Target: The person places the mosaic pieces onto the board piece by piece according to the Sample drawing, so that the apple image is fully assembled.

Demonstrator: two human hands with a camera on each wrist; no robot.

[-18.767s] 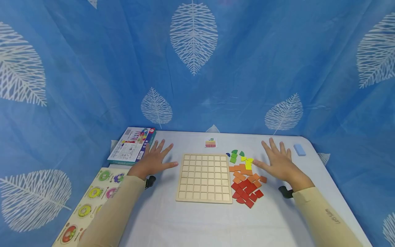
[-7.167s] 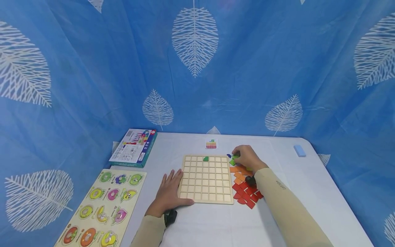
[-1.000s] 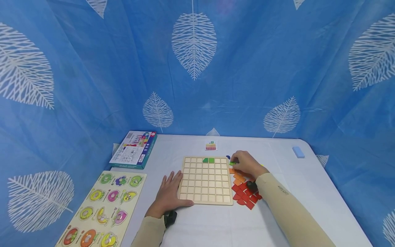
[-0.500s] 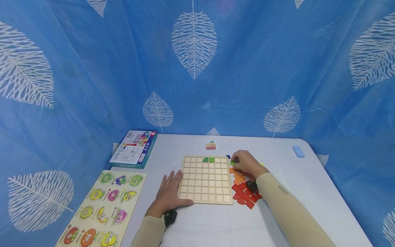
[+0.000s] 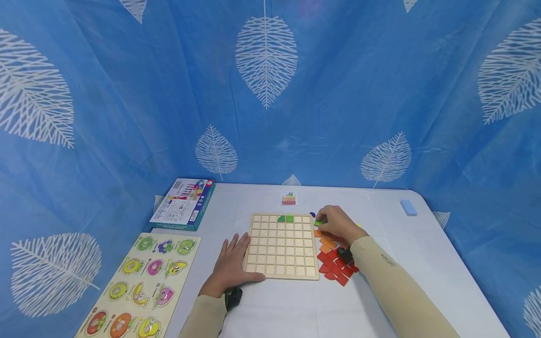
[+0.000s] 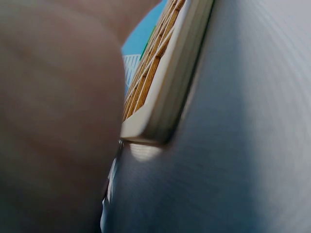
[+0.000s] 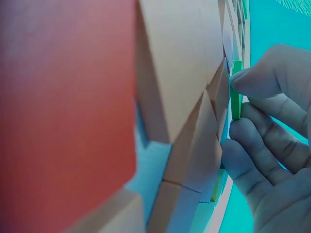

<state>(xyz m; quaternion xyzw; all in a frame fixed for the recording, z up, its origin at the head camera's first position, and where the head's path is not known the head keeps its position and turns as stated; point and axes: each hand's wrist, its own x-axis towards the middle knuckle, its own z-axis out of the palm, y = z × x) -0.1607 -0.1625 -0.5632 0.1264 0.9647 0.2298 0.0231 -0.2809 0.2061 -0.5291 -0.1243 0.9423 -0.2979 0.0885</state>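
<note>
A wooden grid board (image 5: 281, 246) lies mid-table. In its top row sit a green quarter-round tile (image 5: 281, 218) and a green square tile (image 5: 289, 218). My left hand (image 5: 230, 267) rests at the board's lower left corner, fingers straight along the left edge and thumb along the front edge. At the board's upper right, my right hand (image 5: 338, 223) pinches another green tile (image 7: 236, 92) between thumb and fingertips. Orange tiles (image 5: 327, 243) and red tiles (image 5: 334, 267) lie below that hand. Most of the yellow tiles are hidden by it.
A picture card (image 5: 289, 198) lies behind the board, near a dark blue piece (image 5: 312, 214). To the left are a flat box (image 5: 181, 204) and a fruit puzzle board (image 5: 169, 272). A light blue block (image 5: 408, 208) lies far right on the white table (image 5: 274, 310).
Earlier both hands were spread apart above the table. The left hand came to the board, and a green quarter-round, then a green square went into its top row. Over the last second, almost nothing moved.
</note>
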